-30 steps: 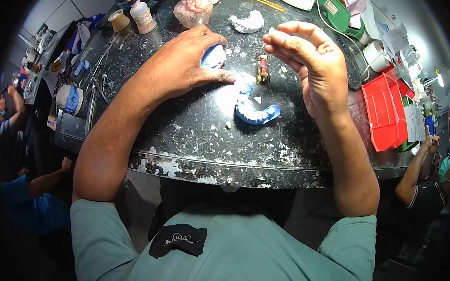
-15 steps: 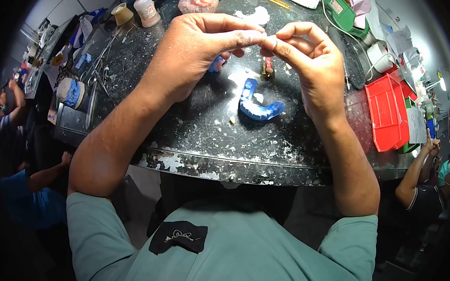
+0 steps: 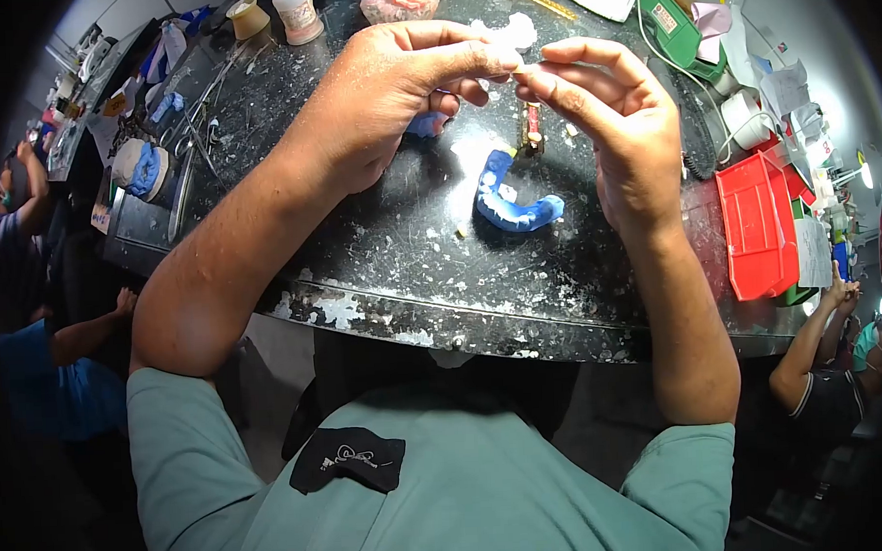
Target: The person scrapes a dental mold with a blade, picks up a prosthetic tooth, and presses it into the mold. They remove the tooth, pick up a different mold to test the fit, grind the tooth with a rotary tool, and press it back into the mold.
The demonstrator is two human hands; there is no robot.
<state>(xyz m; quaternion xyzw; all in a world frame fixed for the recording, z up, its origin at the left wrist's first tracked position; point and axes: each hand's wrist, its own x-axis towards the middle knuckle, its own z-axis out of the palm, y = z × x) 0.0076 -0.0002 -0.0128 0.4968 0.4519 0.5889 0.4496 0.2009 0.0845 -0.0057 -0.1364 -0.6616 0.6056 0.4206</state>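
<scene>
My left hand (image 3: pixel 410 82) is closed in a pinch, thumb against forefinger. At its fingertips shows a speck of something pale yellow (image 3: pixel 519 69), too small to name. My right hand (image 3: pixel 615 109) meets it there, its thumb tip at the speck and its forefinger curled above; how firmly it grips is hard to see. Below the hands, a blue U-shaped dental arch (image 3: pixel 517 213) with whitish teeth lies on the black bench (image 3: pixel 391 248). Behind it stands a small brass-coloured piece with red on it (image 3: pixel 532 127). Another blue piece (image 3: pixel 424 125) is partly hidden under my left hand.
A red bin (image 3: pixel 758 226) and a green box (image 3: pixel 680 29) sit at the right. Along the left are a plaster model with blue (image 3: pixel 141 169), metal tools (image 3: pixel 198 133) and a bottle (image 3: pixel 298 16). White crumpled material (image 3: pixel 515 30) lies behind my hands. Other people work at both sides.
The view has shifted slightly, so the bench things appear a little higher and to the right. My fingertips stay together, with the pale speck showing more between them now.
</scene>
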